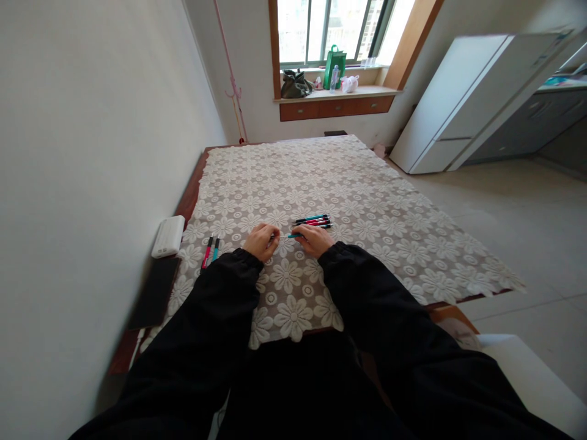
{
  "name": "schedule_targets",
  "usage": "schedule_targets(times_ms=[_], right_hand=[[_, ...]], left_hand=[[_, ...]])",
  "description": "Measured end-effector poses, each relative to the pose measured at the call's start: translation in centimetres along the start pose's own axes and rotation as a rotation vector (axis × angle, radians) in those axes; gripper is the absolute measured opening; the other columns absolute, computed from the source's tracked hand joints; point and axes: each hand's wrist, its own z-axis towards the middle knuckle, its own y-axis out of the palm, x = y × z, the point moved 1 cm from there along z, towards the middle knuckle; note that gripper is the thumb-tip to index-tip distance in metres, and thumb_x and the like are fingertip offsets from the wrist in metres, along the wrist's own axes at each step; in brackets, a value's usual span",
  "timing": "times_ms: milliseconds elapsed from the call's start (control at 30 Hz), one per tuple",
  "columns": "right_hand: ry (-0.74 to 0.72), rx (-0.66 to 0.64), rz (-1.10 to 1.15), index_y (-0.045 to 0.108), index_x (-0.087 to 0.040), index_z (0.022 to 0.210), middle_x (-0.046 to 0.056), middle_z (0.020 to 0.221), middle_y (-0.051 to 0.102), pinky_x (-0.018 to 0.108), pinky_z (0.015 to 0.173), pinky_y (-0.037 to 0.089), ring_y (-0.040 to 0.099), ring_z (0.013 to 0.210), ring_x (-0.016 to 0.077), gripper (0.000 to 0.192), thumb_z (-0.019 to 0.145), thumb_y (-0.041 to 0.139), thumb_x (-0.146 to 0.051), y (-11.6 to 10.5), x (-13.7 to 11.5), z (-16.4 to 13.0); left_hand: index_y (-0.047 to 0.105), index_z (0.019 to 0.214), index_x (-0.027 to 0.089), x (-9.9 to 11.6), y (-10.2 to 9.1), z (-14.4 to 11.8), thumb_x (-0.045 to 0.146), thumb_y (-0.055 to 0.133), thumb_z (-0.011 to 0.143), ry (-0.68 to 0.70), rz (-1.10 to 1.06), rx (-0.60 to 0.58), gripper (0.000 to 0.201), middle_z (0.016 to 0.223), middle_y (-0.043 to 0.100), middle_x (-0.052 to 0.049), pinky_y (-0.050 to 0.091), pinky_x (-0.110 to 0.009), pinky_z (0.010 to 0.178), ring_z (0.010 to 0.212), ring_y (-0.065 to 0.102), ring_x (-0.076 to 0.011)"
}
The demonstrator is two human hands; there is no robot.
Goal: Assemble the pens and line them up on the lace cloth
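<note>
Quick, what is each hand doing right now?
Left hand: closed on one end of the teal pen.
Right hand: closed on the same pen's other end, beside the pile of pens.

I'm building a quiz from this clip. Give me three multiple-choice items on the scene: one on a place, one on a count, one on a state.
1. Where does the white box lie?
A. by the wall, at the table's left edge
B. on the windowsill
C. on the floor

2. How many pens lie left of the left hand?
A. none
B. two
C. five

3. The teal pen between the hands is:
A. lying untouched
B. held by both hands
C. standing upright

Key: 1 A, it sits beside the wall; 2 B, a red pen and a teal one; 3 B, the left hand and right hand grip its ends.
</note>
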Motion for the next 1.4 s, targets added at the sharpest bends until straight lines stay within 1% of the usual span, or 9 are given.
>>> schedule_targets(times_ms=[267, 500, 700, 833, 1000, 1200, 1400], right_hand=[[-0.016, -0.019, 0.057, 0.066, -0.022, 0.11, 0.006, 0.108, 0.072, 0.027, 0.084, 0.048, 0.067, 0.096, 0.0186, 0.019, 0.093, 0.057, -0.019, -0.13, -0.06, 0.03], [0.03, 0.002, 0.068, 0.066, -0.022, 0.11, 0.006, 0.108, 0.072, 0.028, 0.086, 0.048, 0.066, 0.098, 0.0186, 0.02, 0.092, 0.058, -0.018, 0.14, 0.17, 0.09], [-0.031, -0.003, 0.077, 0.066, -0.021, 0.11, 0.007, 0.106, 0.071, 0.028, 0.085, 0.048, 0.066, 0.096, 0.0188, 0.018, 0.094, 0.056, -0.021, -0.11, 0.21, 0.05], [-0.031, 0.011, 0.075, 0.066, -0.022, 0.11, 0.007, 0.106, 0.071, 0.029, 0.086, 0.048, 0.066, 0.096, 0.0191, 0.018, 0.094, 0.057, -0.022, -0.18, 0.32, 0.05], [-0.03, -0.005, 0.062, 0.066, -0.022, 0.11, 0.006, 0.107, 0.072, 0.028, 0.084, 0.048, 0.066, 0.095, 0.0192, 0.019, 0.093, 0.057, -0.02, -0.08, 0.35, 0.02], [-0.011, 0.016, 0.039, 0.067, -0.021, 0.109, 0.006, 0.107, 0.072, 0.028, 0.084, 0.048, 0.067, 0.096, 0.0193, 0.018, 0.094, 0.058, -0.023, -0.14, 0.39, 0.02], [-0.011, 0.025, 0.034, 0.068, -0.022, 0.11, 0.007, 0.108, 0.073, 0.029, 0.085, 0.048, 0.067, 0.097, 0.0196, 0.018, 0.094, 0.058, -0.023, -0.12, 0.51, 0.05]], left_hand=[[0.06, 0.093, 0.019, -0.11, -0.02, 0.02, 0.023, 0.051, 0.088, -0.036, 0.017, 0.001, 0.011, 0.091, 0.063, -0.008, 0.048, -0.04, 0.091, 0.099, 0.059, -0.0244], [0.059, 0.093, 0.02, 0.06, 0.04, 0.02, 0.023, 0.05, 0.089, 0.001, -0.03, -0.024, 0.011, 0.09, 0.063, -0.007, 0.049, -0.038, 0.09, 0.099, 0.06, -0.0233], [0.061, 0.094, 0.02, -0.11, -0.07, 0.02, 0.024, 0.051, 0.089, -0.014, -0.01, -0.029, 0.012, 0.09, 0.063, -0.007, 0.049, -0.039, 0.09, 0.097, 0.06, -0.0235], [0.062, 0.094, 0.02, -0.12, -0.14, 0.04, 0.025, 0.052, 0.09, -0.006, -0.014, -0.043, 0.012, 0.088, 0.063, -0.006, 0.05, -0.037, 0.088, 0.094, 0.061, -0.0225], [0.062, 0.094, 0.02, -0.22, -0.07, 0.04, 0.025, 0.053, 0.09, -0.013, 0.002, -0.026, 0.012, 0.086, 0.063, -0.006, 0.049, -0.037, 0.088, 0.092, 0.061, -0.0226], [0.066, 0.094, 0.02, -0.41, -0.05, 0.04, 0.028, 0.054, 0.092, -0.017, -0.018, -0.024, 0.014, 0.086, 0.066, -0.006, 0.05, -0.037, 0.086, 0.092, 0.062, -0.0223], [0.072, 0.095, 0.022, -0.82, -0.01, 0.04, 0.032, 0.061, 0.089, -0.051, -0.03, -0.016, 0.016, 0.084, 0.069, -0.004, 0.052, -0.036, 0.086, 0.087, 0.065, -0.0207]])
